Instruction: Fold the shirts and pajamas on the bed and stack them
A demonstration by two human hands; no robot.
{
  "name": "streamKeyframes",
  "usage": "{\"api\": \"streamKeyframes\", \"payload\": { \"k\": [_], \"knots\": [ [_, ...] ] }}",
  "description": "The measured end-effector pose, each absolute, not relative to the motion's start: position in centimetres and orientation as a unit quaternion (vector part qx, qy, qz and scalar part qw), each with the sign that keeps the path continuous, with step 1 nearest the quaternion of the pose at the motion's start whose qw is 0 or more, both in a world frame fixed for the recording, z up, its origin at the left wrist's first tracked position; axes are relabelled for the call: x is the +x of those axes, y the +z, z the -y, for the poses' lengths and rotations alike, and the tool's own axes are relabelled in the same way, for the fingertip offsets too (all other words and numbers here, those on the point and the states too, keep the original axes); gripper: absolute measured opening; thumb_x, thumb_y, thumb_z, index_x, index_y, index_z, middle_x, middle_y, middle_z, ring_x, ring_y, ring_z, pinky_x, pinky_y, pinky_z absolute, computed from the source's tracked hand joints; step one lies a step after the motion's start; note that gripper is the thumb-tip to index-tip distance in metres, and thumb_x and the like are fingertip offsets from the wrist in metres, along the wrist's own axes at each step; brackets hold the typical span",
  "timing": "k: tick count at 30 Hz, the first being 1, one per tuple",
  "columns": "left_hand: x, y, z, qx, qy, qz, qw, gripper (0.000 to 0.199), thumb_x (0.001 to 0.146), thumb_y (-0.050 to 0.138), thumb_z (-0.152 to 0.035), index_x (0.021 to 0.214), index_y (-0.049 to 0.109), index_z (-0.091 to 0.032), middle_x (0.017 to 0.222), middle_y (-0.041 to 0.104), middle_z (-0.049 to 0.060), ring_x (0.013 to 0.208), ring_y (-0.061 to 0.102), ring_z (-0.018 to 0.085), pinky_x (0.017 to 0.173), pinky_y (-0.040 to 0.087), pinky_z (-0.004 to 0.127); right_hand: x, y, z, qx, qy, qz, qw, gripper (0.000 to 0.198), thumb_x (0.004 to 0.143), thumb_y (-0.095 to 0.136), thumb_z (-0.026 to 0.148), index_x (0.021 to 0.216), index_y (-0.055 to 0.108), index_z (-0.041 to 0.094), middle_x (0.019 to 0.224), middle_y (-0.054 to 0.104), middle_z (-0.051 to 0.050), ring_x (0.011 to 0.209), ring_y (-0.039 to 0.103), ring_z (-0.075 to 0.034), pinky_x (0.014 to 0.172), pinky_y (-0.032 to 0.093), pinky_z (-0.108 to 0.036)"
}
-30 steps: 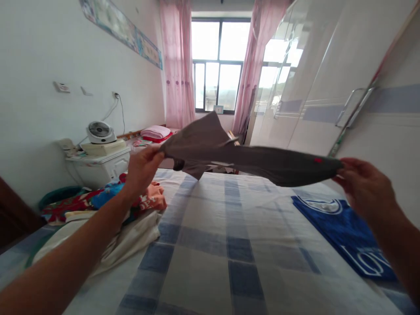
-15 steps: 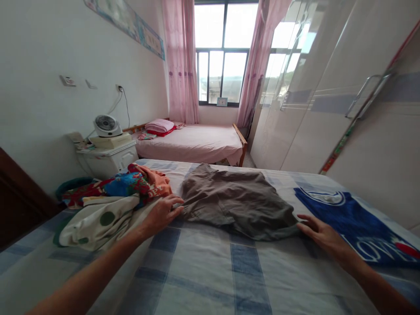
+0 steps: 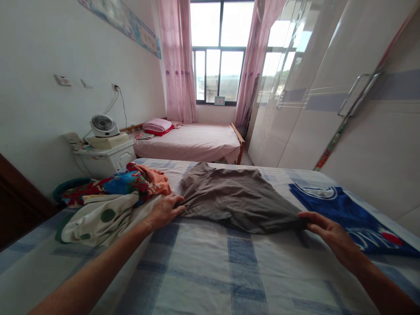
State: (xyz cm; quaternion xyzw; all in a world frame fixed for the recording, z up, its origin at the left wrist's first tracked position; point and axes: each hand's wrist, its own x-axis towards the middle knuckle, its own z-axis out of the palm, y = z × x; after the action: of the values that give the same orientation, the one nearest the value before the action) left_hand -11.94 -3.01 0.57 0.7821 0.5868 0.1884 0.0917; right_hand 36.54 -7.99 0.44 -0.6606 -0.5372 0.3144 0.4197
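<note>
The crumpled grey-brown cotton garment [image 3: 236,199] lies flat in the middle of the blue-and-white checked bed sheet [image 3: 203,267], spread wide, likely so its shape shows; the left hand [image 3: 166,211] rests on its left edge, fingers down on the cloth with no closed grip I can make out, pinning that corner; the right hand [image 3: 331,234] meets the right edge, fingers loosely curled and apart at the hem, touching rather than clamped; both arms reach out wide, which keeps the fabric stretched between them. Just left of the garment sits a heap of bright printed clothes [image 3: 114,192], touching the left wrist area; to the right, a blue shirt with white lettering [image 3: 344,210] lies flat beside the right hand; beyond, a pink single bed [image 3: 190,142] under the window, and a small white fan [image 3: 102,125] on a white bedside cabinet [image 3: 106,159].
</note>
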Motion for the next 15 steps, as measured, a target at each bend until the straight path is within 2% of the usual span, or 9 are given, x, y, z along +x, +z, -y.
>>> {"api": "streamKeyframes", "payload": {
  "k": [2,5,10,13,15],
  "knots": [
    [-11.9,0.5,3.0,0.776,0.166,-0.603,0.087,0.032,0.080,0.057,-0.033,0.108,0.065,-0.020,0.100,0.067,0.006,0.090,0.062,0.018,0.079,0.043,0.025,36.6,0.1,8.3,-0.664,0.329,0.538,0.402,0.040,0.055,0.066,0.044,0.089,0.070,0.024,0.088,0.071,-0.003,0.079,0.064,-0.024,0.070,0.050,-0.032],
    [-11.3,0.7,2.8,0.767,0.134,-0.621,0.084,0.036,0.079,0.059,-0.034,0.111,0.065,-0.020,0.095,0.067,0.006,0.087,0.062,0.020,0.074,0.044,0.025,36.7,-0.5,8.3,-0.671,0.328,0.539,0.389,0.042,0.055,0.067,0.047,0.089,0.070,0.024,0.088,0.071,-0.003,0.079,0.064,-0.024,0.068,0.051,-0.031],
    [-9.3,0.6,2.2,0.775,0.179,-0.604,0.047,0.033,0.084,0.053,-0.040,0.108,0.067,-0.021,0.102,0.066,0.008,0.097,0.061,0.022,0.082,0.043,0.028,37.3,-1.6,7.9,-0.679,0.308,0.549,0.378,0.044,0.059,0.065,0.049,0.095,0.070,0.024,0.095,0.071,-0.002,0.082,0.065,-0.024,0.069,0.051,-0.031],
    [-8.0,0.0,1.5,0.767,0.186,-0.610,0.070,0.038,0.078,0.061,-0.032,0.114,0.064,-0.018,0.101,0.067,0.010,0.097,0.061,0.024,0.081,0.044,0.030,37.6,-2.2,7.7,-0.672,0.313,0.556,0.377,0.044,0.061,0.065,0.049,0.097,0.069,0.024,0.098,0.071,-0.003,0.081,0.065,-0.023,0.067,0.052,-0.031],
    [-7.5,-0.2,1.1,0.757,0.187,-0.621,0.082,0.031,0.076,0.062,-0.024,0.105,0.067,-0.016,0.095,0.068,0.009,0.092,0.063,0.024,0.078,0.046,0.030,37.5,-2.2,7.7,-0.668,0.306,0.564,0.376,0.043,0.061,0.065,0.048,0.097,0.069,0.024,0.097,0.071,-0.003,0.079,0.065,-0.023,0.066,0.052,-0.031]
  ]
}}
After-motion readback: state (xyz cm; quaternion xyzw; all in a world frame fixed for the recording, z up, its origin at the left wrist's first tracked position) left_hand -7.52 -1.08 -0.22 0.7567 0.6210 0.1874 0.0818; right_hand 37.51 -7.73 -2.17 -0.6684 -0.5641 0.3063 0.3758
